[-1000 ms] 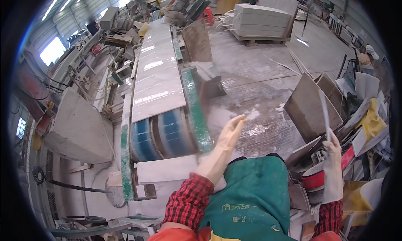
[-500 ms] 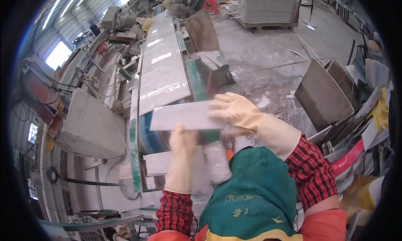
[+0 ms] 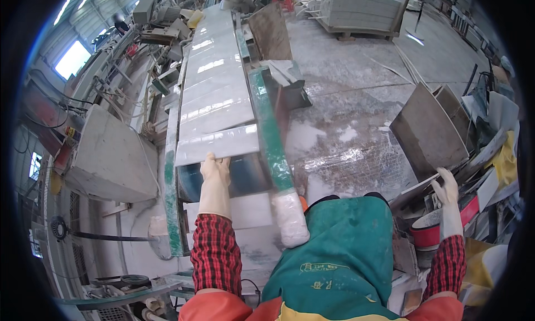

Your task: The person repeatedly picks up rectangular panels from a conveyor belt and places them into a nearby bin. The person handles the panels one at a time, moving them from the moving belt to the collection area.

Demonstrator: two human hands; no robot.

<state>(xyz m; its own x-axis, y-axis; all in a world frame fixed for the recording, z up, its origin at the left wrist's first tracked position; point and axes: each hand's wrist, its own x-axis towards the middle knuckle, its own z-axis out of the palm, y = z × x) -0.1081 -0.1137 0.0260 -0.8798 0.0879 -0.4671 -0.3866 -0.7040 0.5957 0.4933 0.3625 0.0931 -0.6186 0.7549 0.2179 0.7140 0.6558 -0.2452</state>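
A glossy white stone strip (image 3: 220, 144) lies across the near end of the conveyor, over its dark blue belt (image 3: 245, 176). My left hand (image 3: 215, 170), in a cream rubber glove, is closed at the strip's near edge; its fingertips are partly hidden. Beyond the strip, a row of similar white strips (image 3: 214, 89) covers the conveyor. Out to the right, my gloved right hand (image 3: 447, 191) has its fingers about the end of a thin, pale-edged slab (image 3: 415, 189), beside the leaning boards.
Green rails (image 3: 267, 131) flank the conveyor; the right one ends in a plastic-wrapped pad (image 3: 291, 218). Brown boards (image 3: 430, 128) lean at the right, above a red-banded round container (image 3: 426, 232). A large pale block (image 3: 114, 153) stands left. Stacked slabs (image 3: 359, 10) sit on a pallet farther back.
The white strip, held up between both hands before, now lies on the conveyor. My left hand has moved slightly forward and left with it. My right hand has let go and swung far right.
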